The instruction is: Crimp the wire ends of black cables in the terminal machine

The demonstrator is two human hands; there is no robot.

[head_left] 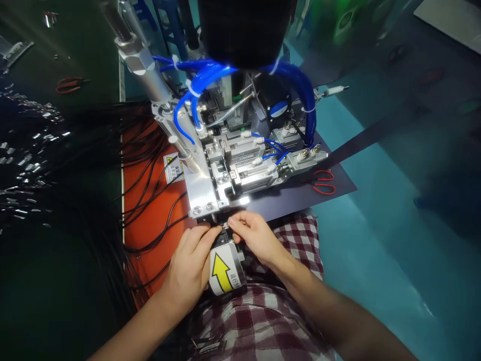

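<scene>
My left hand point(193, 255) is closed, its thumb and fingers pinched together at the front edge of a metal machine point(244, 165). Opposite it, my right hand point(253, 233) pinches from the right. Between the fingertips shows a tiny bunch of whitish, shiny strands point(225, 225), like thin wire ends; the detail is too small to make out. Just below the fingers sits a rounded housing point(226, 268) with a yellow arrow on a white label. My left palm hides part of its left side.
Black cables point(150, 220) lie over an orange surface point(146, 175) on the left. Blue air hoses point(308, 90) arch over the machine. Red-handled snips point(323, 181) lie at its right, and red-handled pliers point(71, 84) at the far left. Shiny cable ends point(30, 150) crowd the left.
</scene>
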